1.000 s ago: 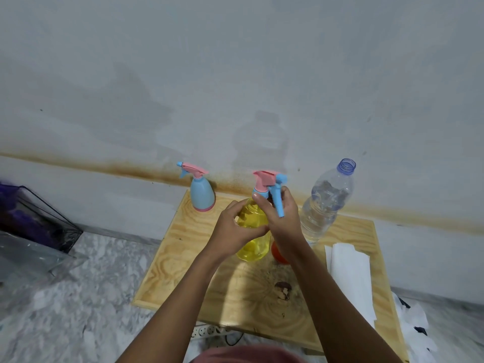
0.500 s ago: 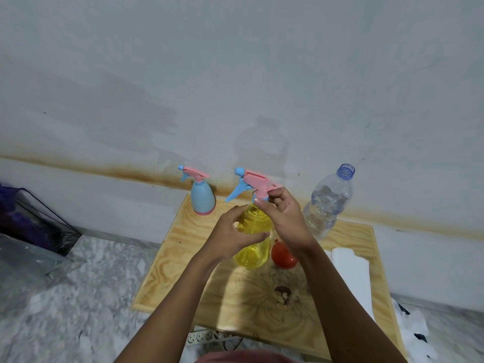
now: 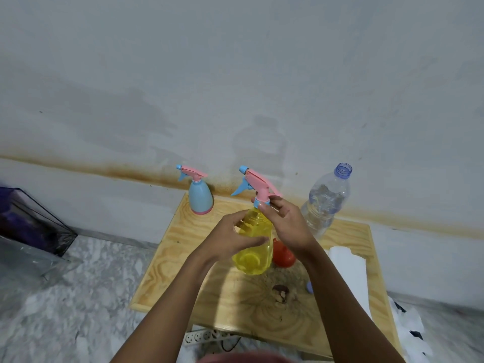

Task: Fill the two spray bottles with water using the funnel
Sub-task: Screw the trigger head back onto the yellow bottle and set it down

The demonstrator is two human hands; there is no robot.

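Twisting the sprayer (image 3: 258, 183) further round, the right hand (image 3: 288, 224) pinches its collar while the left hand (image 3: 233, 237) grips the yellow bottle (image 3: 255, 250); loosening or tightening, I can't tell.

Upright at centre, yellow spray bottle (image 3: 252, 247), pink-and-blue trigger head on; blue spray bottle (image 3: 200, 199) upright, back left; red funnel (image 3: 282, 255) just right of yellow; clear water bottle (image 3: 324, 203) uncapped, partly filled, back right.

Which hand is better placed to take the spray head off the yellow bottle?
The right hand: it pinches the collar of the pink spray head. The left hand grips the yellow spray bottle and can steady it.
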